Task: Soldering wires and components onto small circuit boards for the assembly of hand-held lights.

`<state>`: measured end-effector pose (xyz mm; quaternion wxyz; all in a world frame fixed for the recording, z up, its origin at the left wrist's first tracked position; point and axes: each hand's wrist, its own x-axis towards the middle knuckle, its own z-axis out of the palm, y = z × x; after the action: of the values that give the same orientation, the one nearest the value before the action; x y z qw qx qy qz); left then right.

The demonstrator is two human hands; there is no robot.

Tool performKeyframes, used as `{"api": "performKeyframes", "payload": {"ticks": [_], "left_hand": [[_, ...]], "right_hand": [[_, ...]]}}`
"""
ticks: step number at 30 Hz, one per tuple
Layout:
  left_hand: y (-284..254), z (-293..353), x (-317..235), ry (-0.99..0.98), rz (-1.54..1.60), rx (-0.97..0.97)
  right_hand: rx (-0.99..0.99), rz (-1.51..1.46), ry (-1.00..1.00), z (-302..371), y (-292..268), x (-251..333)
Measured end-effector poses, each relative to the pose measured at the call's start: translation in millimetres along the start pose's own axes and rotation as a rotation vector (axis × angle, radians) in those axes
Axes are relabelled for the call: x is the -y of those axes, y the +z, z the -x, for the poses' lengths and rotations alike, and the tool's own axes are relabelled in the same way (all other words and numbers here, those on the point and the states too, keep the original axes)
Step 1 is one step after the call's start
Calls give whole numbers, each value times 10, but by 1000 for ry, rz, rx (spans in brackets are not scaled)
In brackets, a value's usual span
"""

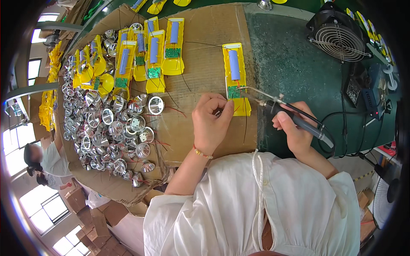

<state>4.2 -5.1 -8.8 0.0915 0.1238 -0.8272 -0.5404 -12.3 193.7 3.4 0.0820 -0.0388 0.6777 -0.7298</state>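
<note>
A yellow plastic housing [241,79] lies on the cardboard in front of me, with a blue cylindrical battery [234,65] and a green circuit board [234,92] in it. My right hand [297,128] grips a soldering iron [304,124] with a thin bent metal tube on it. The iron's front end reaches the circuit board; whether it touches cannot be told. Beside the board's left edge, my left hand [210,120] is closed in a pinch. A small shiny bit shows between its fingers, too hidden to name. Thin dark wires stick out from the housing.
Many silver reflector cups [100,134] with red wires fill a cardboard tray at left. Several similar yellow housings [154,62] lie behind them. A black fan [339,38] stands at the back right. A blue-grey control box [372,96] and cables lie at right. Two people are at far left.
</note>
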Motion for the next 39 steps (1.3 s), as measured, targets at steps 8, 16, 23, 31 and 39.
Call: {"api": "performKeyframes", "payload": {"ticks": [8, 16, 23, 31, 39], "left_hand": [[-12, -14, 17, 19, -15, 0], [-80, 120, 65, -125, 266, -78], [-49, 94, 26, 397, -386, -23], [-23, -9, -22, 127, -270, 100], [-1, -5, -19, 115, -304, 81]], "right_hand": [[-147, -50, -185, 24, -193, 7], [-159, -2, -140, 99, -260, -39], [-72, -40, -50, 119, -214, -34], [10, 87, -86, 78, -119, -64], [5, 90, -90, 74, -56, -85]]}}
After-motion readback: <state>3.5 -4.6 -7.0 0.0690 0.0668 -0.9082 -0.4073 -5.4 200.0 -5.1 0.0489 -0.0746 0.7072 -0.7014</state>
